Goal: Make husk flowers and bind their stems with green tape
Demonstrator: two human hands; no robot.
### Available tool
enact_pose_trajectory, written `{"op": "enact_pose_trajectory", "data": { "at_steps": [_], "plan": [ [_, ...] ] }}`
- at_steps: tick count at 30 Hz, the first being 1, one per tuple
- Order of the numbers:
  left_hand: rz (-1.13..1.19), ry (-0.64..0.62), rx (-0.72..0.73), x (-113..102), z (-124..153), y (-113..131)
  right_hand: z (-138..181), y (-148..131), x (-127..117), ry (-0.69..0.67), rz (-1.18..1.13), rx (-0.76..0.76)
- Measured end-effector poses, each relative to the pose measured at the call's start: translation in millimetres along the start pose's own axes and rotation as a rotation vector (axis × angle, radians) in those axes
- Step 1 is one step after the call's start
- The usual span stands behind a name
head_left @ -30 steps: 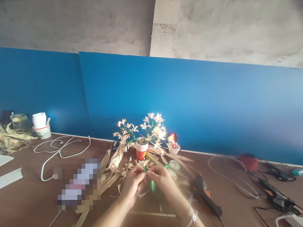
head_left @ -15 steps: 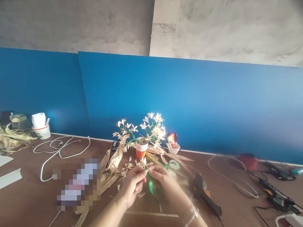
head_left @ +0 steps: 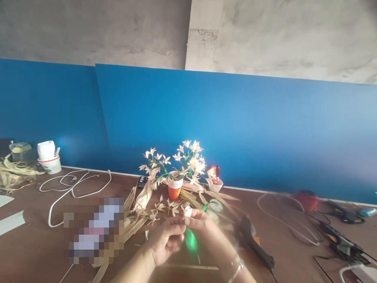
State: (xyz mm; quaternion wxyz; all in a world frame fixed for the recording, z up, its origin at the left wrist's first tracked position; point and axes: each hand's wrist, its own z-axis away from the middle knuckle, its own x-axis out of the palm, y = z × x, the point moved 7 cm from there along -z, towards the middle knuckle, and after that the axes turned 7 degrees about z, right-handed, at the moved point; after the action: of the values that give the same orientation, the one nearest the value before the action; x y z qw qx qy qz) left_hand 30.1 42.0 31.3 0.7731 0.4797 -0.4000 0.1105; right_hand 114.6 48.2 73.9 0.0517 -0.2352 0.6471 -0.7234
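Note:
My left hand (head_left: 165, 238) and my right hand (head_left: 203, 225) meet low in the middle of the view, fingers pinched together around a small pale husk flower (head_left: 186, 211) and a strip of green tape (head_left: 191, 239) that hangs blurred below them. The tape leads to a green tape roll (head_left: 215, 205) just behind my right hand. Behind that stands an orange paper cup (head_left: 174, 188) holding a bunch of pale husk flowers (head_left: 179, 159) on green stems. Loose small flowers (head_left: 165, 206) lie on the brown table (head_left: 35, 243) in front of the cup.
A black glue gun (head_left: 253, 244) lies right of my hands. Dried husks (head_left: 140, 208) lie to the left, beside a pixelated patch. White cables (head_left: 73, 186), a white cup (head_left: 48, 159), a red object (head_left: 308, 200) and more tools (head_left: 341, 243) are spread along the blue wall panel.
My hands have shifted slightly down and right while staying pinched together. The green tape below them swings and is now blurred. The view has drifted a little to the right.

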Motion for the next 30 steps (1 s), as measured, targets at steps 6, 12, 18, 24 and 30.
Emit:
{"op": "enact_pose_trajectory", "data": {
  "at_steps": [6,12,18,24,30],
  "plan": [
    [-0.170,-0.068,0.102,10.7,0.0,10.8,-1.6,-0.1,-7.5,0.121,-0.008,-0.018],
    [-0.325,0.122,0.289,2.1,-7.6,16.3,-4.5,5.1,-14.4,0.247,0.025,-0.009],
    [-0.407,0.234,0.555,2.7,-3.6,26.9,-7.0,6.1,-16.5,0.369,0.161,-0.068],
    [-0.467,0.368,0.578,-2.0,1.5,32.3,-8.1,10.1,-21.3,0.525,0.265,-0.126],
    [-0.422,0.384,0.453,-12.1,-4.5,19.8,-6.8,11.0,-18.5,0.522,0.291,-0.127]
  ]
}}
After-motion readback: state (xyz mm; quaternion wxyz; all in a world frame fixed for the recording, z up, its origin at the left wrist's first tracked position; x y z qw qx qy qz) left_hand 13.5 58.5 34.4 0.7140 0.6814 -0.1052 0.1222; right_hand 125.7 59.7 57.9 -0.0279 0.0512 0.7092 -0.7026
